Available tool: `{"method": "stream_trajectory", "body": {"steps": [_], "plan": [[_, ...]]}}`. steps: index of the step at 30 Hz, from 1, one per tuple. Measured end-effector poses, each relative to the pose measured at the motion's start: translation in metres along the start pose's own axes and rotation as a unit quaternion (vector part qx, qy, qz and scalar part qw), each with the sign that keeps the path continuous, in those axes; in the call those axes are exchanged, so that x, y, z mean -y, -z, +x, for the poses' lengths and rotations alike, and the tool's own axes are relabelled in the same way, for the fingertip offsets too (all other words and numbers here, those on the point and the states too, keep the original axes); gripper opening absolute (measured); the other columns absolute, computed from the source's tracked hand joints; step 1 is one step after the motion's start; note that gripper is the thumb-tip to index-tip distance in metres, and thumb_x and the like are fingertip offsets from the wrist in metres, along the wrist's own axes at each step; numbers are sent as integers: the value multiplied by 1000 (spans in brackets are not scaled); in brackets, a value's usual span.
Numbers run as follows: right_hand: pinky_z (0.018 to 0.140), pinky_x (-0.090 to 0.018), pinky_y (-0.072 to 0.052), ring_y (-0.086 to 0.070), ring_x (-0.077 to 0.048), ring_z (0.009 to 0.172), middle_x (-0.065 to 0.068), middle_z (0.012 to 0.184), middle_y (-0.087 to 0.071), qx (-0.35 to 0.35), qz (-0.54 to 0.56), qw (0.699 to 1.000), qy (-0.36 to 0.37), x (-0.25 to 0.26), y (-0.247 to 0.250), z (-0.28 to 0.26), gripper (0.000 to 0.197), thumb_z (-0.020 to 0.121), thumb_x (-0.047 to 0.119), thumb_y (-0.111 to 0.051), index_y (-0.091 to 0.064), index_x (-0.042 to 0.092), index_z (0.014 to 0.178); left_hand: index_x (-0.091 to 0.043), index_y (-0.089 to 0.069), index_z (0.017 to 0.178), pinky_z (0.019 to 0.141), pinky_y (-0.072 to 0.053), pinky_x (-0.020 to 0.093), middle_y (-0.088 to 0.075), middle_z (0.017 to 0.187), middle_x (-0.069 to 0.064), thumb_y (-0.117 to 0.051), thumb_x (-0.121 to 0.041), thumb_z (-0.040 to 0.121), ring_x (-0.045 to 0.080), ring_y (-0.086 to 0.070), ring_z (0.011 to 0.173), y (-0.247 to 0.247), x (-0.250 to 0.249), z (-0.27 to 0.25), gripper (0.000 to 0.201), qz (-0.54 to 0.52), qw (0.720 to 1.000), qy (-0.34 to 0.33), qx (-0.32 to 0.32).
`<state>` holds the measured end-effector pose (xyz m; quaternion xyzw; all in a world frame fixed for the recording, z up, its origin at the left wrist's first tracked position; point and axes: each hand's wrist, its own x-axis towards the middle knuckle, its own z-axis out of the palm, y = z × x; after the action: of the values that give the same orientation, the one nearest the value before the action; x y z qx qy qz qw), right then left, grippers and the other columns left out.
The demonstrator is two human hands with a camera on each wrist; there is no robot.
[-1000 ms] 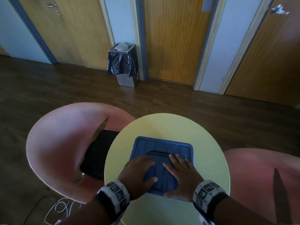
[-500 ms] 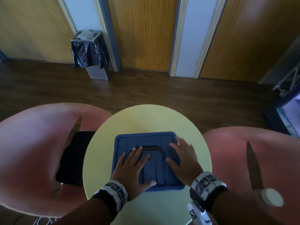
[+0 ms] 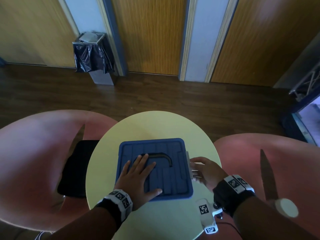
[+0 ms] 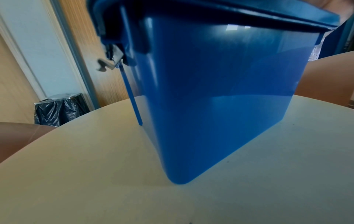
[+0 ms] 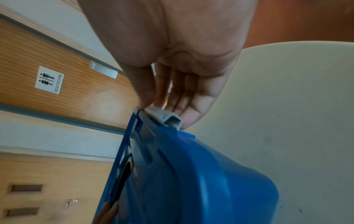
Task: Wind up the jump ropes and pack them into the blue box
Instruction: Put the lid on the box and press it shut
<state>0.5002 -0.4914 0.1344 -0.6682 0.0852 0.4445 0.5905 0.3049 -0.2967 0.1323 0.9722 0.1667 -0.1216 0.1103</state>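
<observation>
The blue box [image 3: 166, 149] stands on the round yellow table [image 3: 155, 125] with its ribbed lid on and a black handle [image 3: 164, 155] lying flat in the lid. My left hand [image 3: 138, 174] presses flat on the lid, fingers spread. My right hand [image 3: 195, 168] is at the box's right side and pinches the grey latch [image 3: 188, 163] between thumb and fingers, seen close in the right wrist view as the latch [image 5: 168, 119] at the lid's edge. The box wall [image 4: 220, 91] fills the left wrist view, with another grey latch [image 4: 110, 60] hanging loose. No jump rope shows.
Pink shell chairs stand left [image 3: 34, 153] and right [image 3: 259, 153] of the table; a black pad [image 3: 76, 167] lies on the left one. A lined waste bin [image 3: 93, 54] stands by wooden doors beyond. A white round disc [image 3: 285, 207] sits near my right forearm.
My right hand slid off the lid to the box's right edge and took hold of the grey latch. My left hand stayed flat on the lid. The head view swung right.
</observation>
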Motion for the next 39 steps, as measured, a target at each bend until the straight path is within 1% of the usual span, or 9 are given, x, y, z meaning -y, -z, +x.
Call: {"method": "stream_trajectory", "body": {"steps": [10, 13, 16, 20, 23, 25, 30, 34, 39], "plan": [[50, -29, -45, -55, -15, 51, -6, 64, -63, -9, -217, 973, 72, 0, -15, 10, 17, 90, 19, -70, -69, 4, 95, -42, 1, 154, 118, 13, 43, 27, 158, -16, -25, -89, 76, 8, 27, 145, -1, 2, 3, 94, 9, 1000, 6, 1], [64, -34, -50, -59, -18, 69, -5, 78, -64, -33, -326, 940, 92, 2, -24, 14, 16, 86, 23, -71, -63, 9, 89, -42, 0, 154, 118, 12, 43, 26, 159, -16, -26, -89, 76, 8, 25, 146, -1, 3, 5, 94, 10, 1000, 2, -1], [72, -30, -52, -59, -19, 86, -7, 104, -61, -77, -357, 924, 112, -1, -40, 13, 29, 88, 22, -62, -52, 11, 113, -41, 1, 153, 119, 12, 43, 27, 159, -15, -26, -88, 76, 8, 25, 146, 1, 3, 6, 94, 10, 1000, 0, 3], [115, -42, -31, -31, -27, 142, -8, 156, -28, -80, -575, 744, 331, -19, -61, 2, 67, 91, 35, -51, -27, 17, 152, -36, -4, 155, 121, 9, 43, 22, 160, -13, -27, -84, 80, 8, 23, 147, 3, 6, 5, 91, -2, 1000, -12, -4], [123, -46, -10, -18, -29, 152, -7, 165, -17, -10, -680, 624, 384, -29, -71, 3, 65, 96, 49, -30, -26, 21, 155, -29, -13, 155, 123, 4, 42, 13, 162, -13, -31, -74, 87, 6, 17, 148, 4, 9, 6, 83, -19, 999, -17, -28], [118, -48, -10, -25, -28, 150, -8, 163, -24, -10, -725, 588, 359, -33, -72, 9, 65, 97, 53, -26, -35, 19, 152, -29, -22, 153, 123, -4, 42, 1, 163, -13, -34, -69, 89, 6, 8, 150, 2, 12, 6, 77, -39, 998, -13, -52], [116, -47, -9, -19, -25, 151, -5, 165, -18, -11, -739, 578, 345, -34, -73, 9, 68, 97, 57, -23, -29, 22, 155, -31, -24, 150, 123, -9, 42, -10, 163, -6, -43, -59, 89, 16, -7, 151, 1, 13, 7, 70, -111, 963, 170, -179], [114, -46, -12, -25, -25, 149, -4, 163, -23, -19, -749, 574, 329, -33, -73, 8, 68, 96, 57, -26, -34, 22, 153, -26, -2, 154, 117, -19, 44, -9, 164, 3, -44, -59, 90, 24, -19, 148, 12, 20, 18, 83, -237, 888, 375, -121], [111, -46, -19, -39, -26, 143, -6, 158, -36, -19, -760, 570, 311, -31, -75, 9, 66, 93, 56, -35, -46, 20, 147, -30, -42, 131, 88, -53, 39, -61, 120, -4, -52, -57, 85, 22, -63, 97, 20, 27, 26, 54, -397, 822, 394, -102]]}}
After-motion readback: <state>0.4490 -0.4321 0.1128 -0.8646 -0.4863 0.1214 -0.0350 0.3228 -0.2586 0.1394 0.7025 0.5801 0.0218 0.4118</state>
